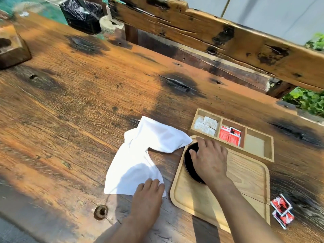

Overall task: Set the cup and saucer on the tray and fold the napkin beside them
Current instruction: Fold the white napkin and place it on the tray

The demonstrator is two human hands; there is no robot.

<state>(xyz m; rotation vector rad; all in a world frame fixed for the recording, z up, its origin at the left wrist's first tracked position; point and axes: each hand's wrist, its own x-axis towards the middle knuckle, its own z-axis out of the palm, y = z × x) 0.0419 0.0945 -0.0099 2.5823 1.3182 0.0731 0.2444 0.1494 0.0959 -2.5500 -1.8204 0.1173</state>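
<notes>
On the tray (201, 200): your right hand (209, 160) covers and grips the black saucer (188, 163) at its far-left corner; seat it flat before letting go.
Cup: possibly under your palm; hidden.
Napkin (140, 155): one, crumpled, on the table (78, 111) just left; your left hand (148, 195) presses its near corner, fingers flat.
Organizer (233, 134): one, three compartments.
Loose packets (282, 213): two.

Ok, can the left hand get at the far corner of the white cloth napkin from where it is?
Probably yes. The left hand rests on the near corner of the white cloth napkin, and only bare wooden table lies alongside.
</notes>
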